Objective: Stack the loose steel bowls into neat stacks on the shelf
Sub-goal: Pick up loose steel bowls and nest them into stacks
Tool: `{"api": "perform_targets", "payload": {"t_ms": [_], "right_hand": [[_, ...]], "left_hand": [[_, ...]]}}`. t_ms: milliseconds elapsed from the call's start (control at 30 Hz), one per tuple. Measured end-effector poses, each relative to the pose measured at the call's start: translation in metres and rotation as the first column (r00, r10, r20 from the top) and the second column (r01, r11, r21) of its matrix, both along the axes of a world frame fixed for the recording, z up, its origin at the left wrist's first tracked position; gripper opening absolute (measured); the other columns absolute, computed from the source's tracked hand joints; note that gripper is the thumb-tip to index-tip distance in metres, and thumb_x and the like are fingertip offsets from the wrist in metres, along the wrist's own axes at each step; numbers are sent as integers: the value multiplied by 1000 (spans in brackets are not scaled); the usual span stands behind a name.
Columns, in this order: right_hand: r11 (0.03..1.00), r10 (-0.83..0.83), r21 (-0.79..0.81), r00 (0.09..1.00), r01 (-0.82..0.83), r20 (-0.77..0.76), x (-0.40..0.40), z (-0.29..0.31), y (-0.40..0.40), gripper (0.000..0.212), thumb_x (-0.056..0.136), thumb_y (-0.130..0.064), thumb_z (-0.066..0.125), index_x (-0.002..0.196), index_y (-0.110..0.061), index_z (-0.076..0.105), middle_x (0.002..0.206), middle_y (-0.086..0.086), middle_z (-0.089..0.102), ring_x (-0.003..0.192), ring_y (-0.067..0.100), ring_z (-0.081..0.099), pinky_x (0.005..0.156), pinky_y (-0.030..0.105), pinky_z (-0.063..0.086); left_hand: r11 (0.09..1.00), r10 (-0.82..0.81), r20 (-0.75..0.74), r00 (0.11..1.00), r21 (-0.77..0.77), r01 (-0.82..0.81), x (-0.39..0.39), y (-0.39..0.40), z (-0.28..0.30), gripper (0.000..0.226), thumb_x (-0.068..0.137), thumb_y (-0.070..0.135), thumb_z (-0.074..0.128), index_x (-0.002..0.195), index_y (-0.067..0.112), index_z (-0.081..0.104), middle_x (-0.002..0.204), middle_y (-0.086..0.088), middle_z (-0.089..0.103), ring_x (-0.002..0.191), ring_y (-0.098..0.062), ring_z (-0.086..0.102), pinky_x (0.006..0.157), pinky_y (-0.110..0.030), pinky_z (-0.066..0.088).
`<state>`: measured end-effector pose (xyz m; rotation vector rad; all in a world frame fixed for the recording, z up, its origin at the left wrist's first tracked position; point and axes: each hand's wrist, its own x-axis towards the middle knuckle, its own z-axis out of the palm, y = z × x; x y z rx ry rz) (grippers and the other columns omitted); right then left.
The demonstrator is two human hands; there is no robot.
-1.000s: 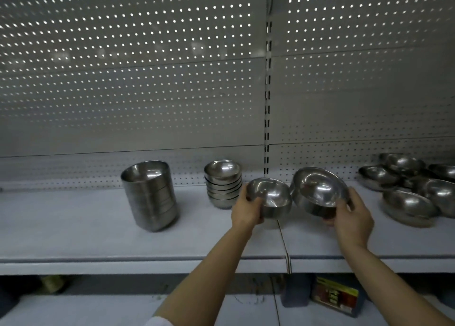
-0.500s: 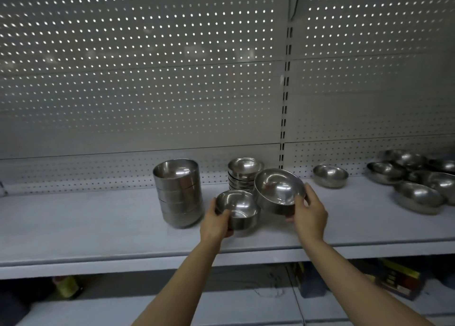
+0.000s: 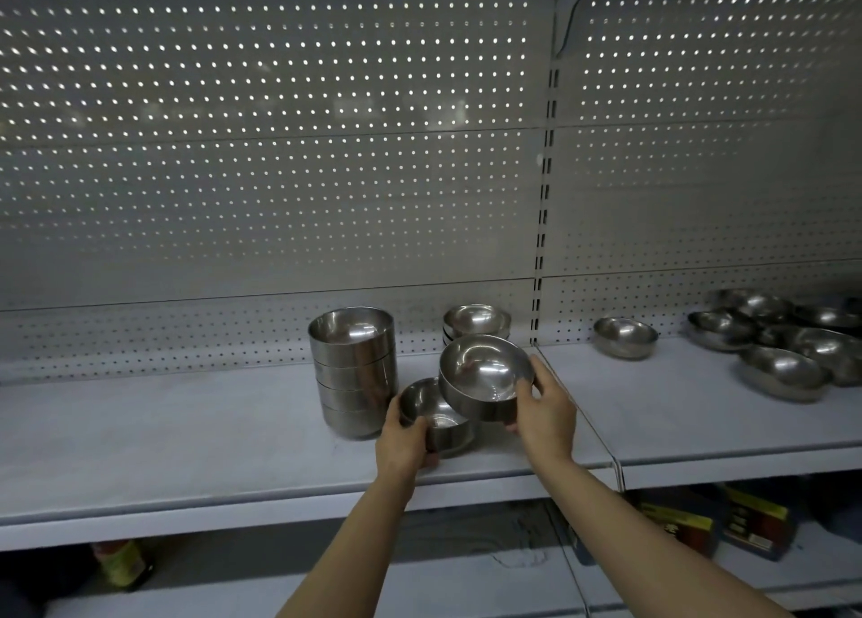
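My left hand (image 3: 405, 440) grips a small steel bowl (image 3: 431, 414) that sits low on the grey shelf (image 3: 186, 431). My right hand (image 3: 543, 407) holds a wider steel bowl (image 3: 483, 375) tilted toward me, its lower edge overlapping the small bowl's rim. Just left stands a tall stack of steel bowls (image 3: 354, 370). Behind the held bowls a shorter stack (image 3: 476, 321) is partly hidden. One loose bowl (image 3: 625, 336) lies to the right, and several loose bowls (image 3: 783, 347) cluster at the far right.
A perforated back panel (image 3: 280, 174) rises behind the shelf. A slotted upright (image 3: 543, 225) and a shelf seam (image 3: 601, 449) split the two bays. Boxes (image 3: 727, 522) and a yellow-green bottle (image 3: 122, 564) sit on the lower shelf.
Both hands carried their bowls left toward the tall stack. The small bowl came down onto the shelf and the wider bowl moved over it. The camera view shifted left.
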<state>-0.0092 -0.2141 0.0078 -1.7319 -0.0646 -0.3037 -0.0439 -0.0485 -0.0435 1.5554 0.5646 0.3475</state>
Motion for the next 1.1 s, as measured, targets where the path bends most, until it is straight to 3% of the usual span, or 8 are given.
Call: {"api": "perform_targets", "payload": {"t_ms": [333, 433, 533, 600, 700, 833, 1000, 1100], "right_hand": [[997, 7, -78, 1000, -8, -6, 5, -4, 12, 36, 99, -24, 45, 132, -35, 53, 94, 12, 69, 62, 29, 67, 57, 47, 58], [996, 21, -87, 1000, -21, 0, 12, -4, 18, 35, 99, -25, 46, 132, -34, 53, 99, 16, 68, 63, 32, 67, 58, 50, 58], [996, 41, -80, 999, -41, 6, 16, -4, 23, 36, 98, -23, 47, 133, -32, 54, 102, 18, 67, 67, 32, 67, 56, 48, 58], [995, 58, -83, 998, -57, 5, 18, -3, 26, 36, 99, -23, 47, 134, -30, 54, 102, 16, 67, 68, 26, 66, 56, 43, 59], [988, 80, -132, 996, -83, -27, 20, -6, 31, 36, 99, -24, 45, 134, -28, 54, 87, 8, 67, 64, 15, 61, 61, 37, 59], [971, 124, -198, 990, -135, -68, 28, -16, 40, 42, 98, -25, 43, 140, -29, 46, 77, 2, 65, 65, 22, 66, 62, 45, 59], [937, 97, -324, 987, -133, -126, 39, -18, 39, 46, 100, -32, 36, 145, -23, 38, 105, 8, 68, 89, 23, 65, 74, 37, 55], [910, 50, -403, 991, -97, -125, 48, -22, 31, 43, 101, -32, 33, 142, -25, 43, 108, 7, 68, 89, 22, 62, 69, 31, 48]], "left_hand": [[998, -66, -14, 998, -20, 66, -1, 1, -1, 64, 97, 30, 59, 153, 31, 28, 123, -7, 56, 91, -28, 70, 75, -40, 63], [982, -47, -73, 996, 180, 59, -4, 8, 0, 65, 98, 55, 44, 155, 33, 23, 146, -6, 50, 118, -30, 60, 101, -46, 51], [924, -55, -146, 988, 367, 106, -11, 17, 6, 90, 78, 87, 28, 153, 36, 29, 144, 0, 54, 119, -26, 60, 99, -48, 51], [879, -92, -140, 986, 455, 146, -18, 17, 16, 81, 87, 79, 35, 153, 32, 30, 147, 1, 51, 130, -25, 53, 107, -41, 44], [905, -201, -42, 979, 375, 202, -21, 16, 19, 71, 94, 53, 54, 154, 25, 29, 148, 5, 47, 139, -18, 42, 106, -26, 34], [918, -240, -4, 971, 324, 229, -18, 20, 9, 83, 84, 60, 65, 154, 34, 29, 151, 11, 45, 139, -12, 43, 115, -35, 37], [921, -207, 2, 978, 337, 194, -10, 13, 6, 75, 85, 55, 68, 150, 29, 40, 144, 11, 53, 133, -9, 48, 112, -33, 41], [904, -185, 4, 983, 393, 169, -4, 6, 3, 66, 86, 47, 71, 144, 25, 47, 139, 9, 57, 130, -9, 50, 107, -29, 43]]}}
